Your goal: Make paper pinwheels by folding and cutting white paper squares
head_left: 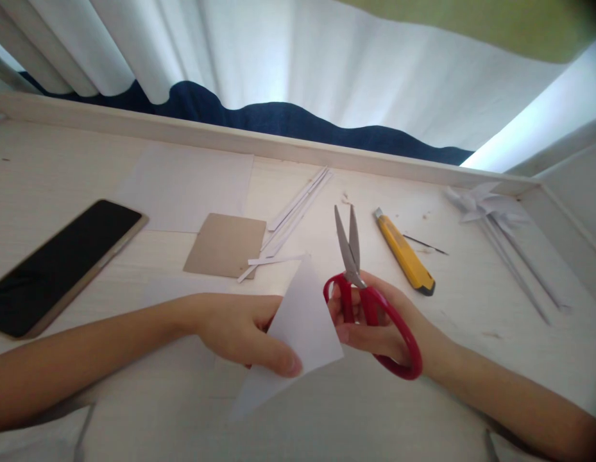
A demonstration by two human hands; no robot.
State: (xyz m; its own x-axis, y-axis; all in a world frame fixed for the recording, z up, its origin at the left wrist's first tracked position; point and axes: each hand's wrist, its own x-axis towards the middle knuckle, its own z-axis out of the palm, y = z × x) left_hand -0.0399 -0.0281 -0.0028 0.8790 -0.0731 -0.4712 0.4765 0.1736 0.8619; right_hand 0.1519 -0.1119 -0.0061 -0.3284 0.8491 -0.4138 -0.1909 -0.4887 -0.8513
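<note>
My left hand point(252, 337) pinches a folded piece of white paper point(310, 321), with the thumb on top and the fingers hidden behind it. The paper is roughly triangular, one point facing away from me. In my right hand point(369, 337) is a pair of scissors point(353, 276) with red handles. Its blades are slightly apart and point away from me, to the right of the paper and not touching it. Beyond the paper lie several narrow white paper strips point(298, 208), some over a square of brown card point(225, 244).
A phone point(67, 263) lies at the left, near a white sheet point(196, 186). To the right are a yellow box cutter point(404, 252), a thin dark stick point(425, 244) and white paper pinwheels point(485, 205) on sticks. A raised ledge point(278, 141) and curtains point(259, 51) border the back.
</note>
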